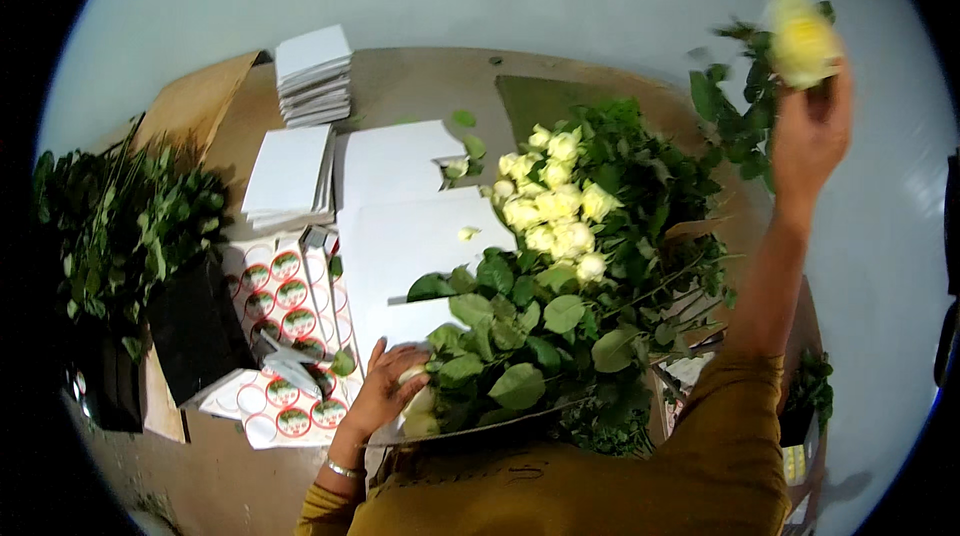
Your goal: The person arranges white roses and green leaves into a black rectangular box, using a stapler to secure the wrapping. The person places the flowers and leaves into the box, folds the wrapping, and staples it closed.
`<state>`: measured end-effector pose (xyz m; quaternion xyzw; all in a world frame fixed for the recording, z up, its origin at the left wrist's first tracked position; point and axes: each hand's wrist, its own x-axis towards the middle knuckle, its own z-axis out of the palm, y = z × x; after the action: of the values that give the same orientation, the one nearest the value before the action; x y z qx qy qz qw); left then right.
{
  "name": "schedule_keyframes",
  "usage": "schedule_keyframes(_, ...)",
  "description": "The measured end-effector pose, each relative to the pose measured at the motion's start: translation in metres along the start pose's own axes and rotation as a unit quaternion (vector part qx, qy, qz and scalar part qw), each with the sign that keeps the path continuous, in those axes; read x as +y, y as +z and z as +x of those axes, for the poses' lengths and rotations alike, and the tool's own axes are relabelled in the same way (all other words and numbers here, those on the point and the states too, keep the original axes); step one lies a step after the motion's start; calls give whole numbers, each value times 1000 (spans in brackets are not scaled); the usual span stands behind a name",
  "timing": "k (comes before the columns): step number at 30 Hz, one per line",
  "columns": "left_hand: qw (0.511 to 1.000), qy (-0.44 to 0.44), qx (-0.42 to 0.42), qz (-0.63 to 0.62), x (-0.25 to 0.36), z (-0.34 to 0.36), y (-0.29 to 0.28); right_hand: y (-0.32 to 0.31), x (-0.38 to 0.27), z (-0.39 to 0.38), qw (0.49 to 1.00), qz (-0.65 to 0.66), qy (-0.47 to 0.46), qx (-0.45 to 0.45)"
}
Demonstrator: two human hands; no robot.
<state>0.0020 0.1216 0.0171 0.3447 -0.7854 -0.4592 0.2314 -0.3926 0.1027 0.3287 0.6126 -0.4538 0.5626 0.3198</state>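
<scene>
High on the right, my right hand grips a pale yellow rose just below its bloom. The flower is blurred, and its leafy stem hangs to the left. Near my body, my left hand curls its fingers over pale rose heads at the left end of a leafy bunch. Part of those blooms is hidden under the fingers. Beyond this bunch lies a cluster of cream-yellow roses with dark green foliage behind it.
White sheets cover the middle of the table. Stacks of white card stand at the far left. Round-sticker sheets lie left of my hand, with a grey-white tool on them. Leafy stems stand at the left edge beside a black box.
</scene>
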Motion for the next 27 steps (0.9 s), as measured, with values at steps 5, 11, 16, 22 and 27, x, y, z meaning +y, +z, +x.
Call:
schedule_keyframes(5, 1000, 8, -8, -3, 0, -1, -3, 52, -63, -63, 906, -82, -19, -414)
schedule_keyframes(11, 999, -6, 38, 0, -9, -2, 2, 96, -133, -180, 714, 51, 34, -697)
schedule_keyframes(16, 992, 2, 94, -89, -14, -1, 3, 124, -144, -262, 625, 193, 180, -734)
schedule_keyframes(22, 1000, 17, 2, -12, -10, 11, -14, 123, -143, -314, 703, 222, 202, -645)
schedule_keyframes(27, 999, 22, 17, -41, -9, 14, -16, 109, -141, -286, 752, 184, 173, -608)
